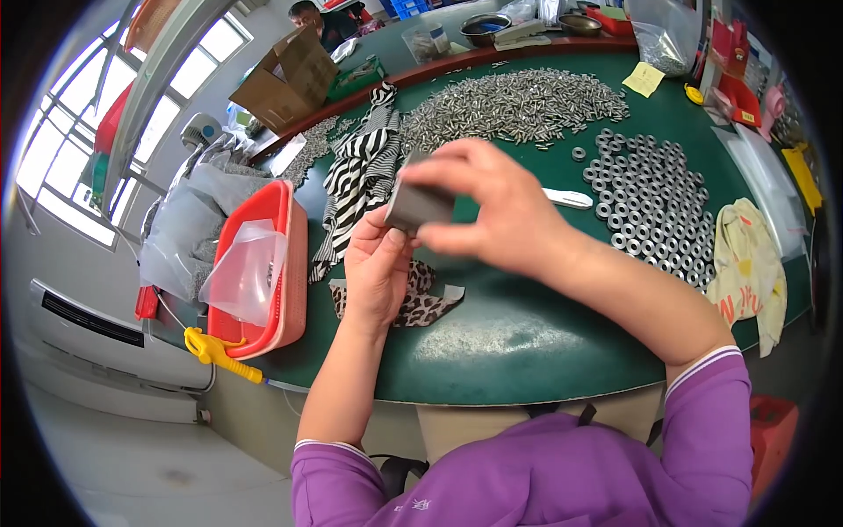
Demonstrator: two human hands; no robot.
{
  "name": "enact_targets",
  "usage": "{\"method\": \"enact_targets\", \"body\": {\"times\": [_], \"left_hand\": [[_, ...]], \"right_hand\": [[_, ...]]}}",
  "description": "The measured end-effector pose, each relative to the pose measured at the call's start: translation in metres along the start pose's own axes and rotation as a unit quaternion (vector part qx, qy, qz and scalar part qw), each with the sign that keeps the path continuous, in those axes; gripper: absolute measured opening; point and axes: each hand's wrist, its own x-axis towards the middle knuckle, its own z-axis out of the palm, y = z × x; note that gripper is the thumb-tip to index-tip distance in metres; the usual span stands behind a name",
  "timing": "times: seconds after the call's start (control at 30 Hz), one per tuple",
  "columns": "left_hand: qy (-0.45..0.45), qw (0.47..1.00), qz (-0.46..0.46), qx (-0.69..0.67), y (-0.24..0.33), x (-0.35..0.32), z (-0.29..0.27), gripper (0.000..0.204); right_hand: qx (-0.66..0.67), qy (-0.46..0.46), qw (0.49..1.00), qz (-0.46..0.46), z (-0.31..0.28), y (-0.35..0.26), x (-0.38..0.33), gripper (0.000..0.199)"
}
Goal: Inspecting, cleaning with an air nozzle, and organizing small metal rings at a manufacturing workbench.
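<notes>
A dark grey, flat-faced rectangular block (423, 207) is held up over the table between my two hands. My left hand (376, 274) grips its lower left edge, thumb in front. My right hand (511, 209), blurred by motion, spans the block from above and from the right, with fingers at the top and thumb near the lower right corner. Under my left hand lies a leopard-print cloth (430, 303). Beyond it, a black-and-white striped cloth (356, 167) is spread out. A white-handled tool (569, 199) lies right of my right hand.
A heap of small metal pins (527, 105) covers the far part of the green table (509, 369). Rows of metal rings (650, 198) sit at right, beside a cream cloth (746, 263). A red basket (294, 272) and a yellow air gun (215, 349) are at left.
</notes>
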Motion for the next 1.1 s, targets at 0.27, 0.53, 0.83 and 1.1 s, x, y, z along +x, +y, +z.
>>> {"method": "enact_targets", "body": {"times": [0.27,0.53,0.83,1.1], "left_hand": [[0.058,0.997,-0.049,-0.024,0.002,-0.002,0.003,0.026],[-0.029,0.999,-0.007,-0.021,-0.001,0.001,0.002,0.03],[0.0,0.999,-0.03,-0.027,0.0,0.003,-0.004,0.034],[0.088,0.992,-0.093,-0.016,0.0,0.003,0.007,0.024]], "right_hand": [[0.017,-0.033,0.997,-0.064,0.01,-0.017,-0.013,0.046],[-0.097,0.035,0.994,0.025,-0.011,0.023,0.002,0.046],[0.006,0.014,0.997,0.076,-0.012,0.023,0.001,0.049],[-0.001,-0.053,0.996,-0.068,0.01,-0.017,-0.018,0.048]]}}
